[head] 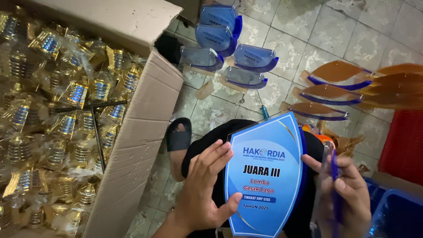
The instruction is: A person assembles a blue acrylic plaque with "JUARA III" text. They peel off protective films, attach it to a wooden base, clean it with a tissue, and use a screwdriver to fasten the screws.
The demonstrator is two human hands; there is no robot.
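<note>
left grip (200, 194) clasps the blue shield-shaped plaque (264, 176) at lower centre; right grip (346, 194) pinches a clear blue-edged panel (330, 185) beside it. cardboard box (141, 132) at left.

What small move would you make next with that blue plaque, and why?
Probably bring the clear panel in the right hand against the blue plaque. The left hand already steadies the plaque's edge, and the panel stands beside it. Finished-looking plaques on bases stand on the floor.
</note>
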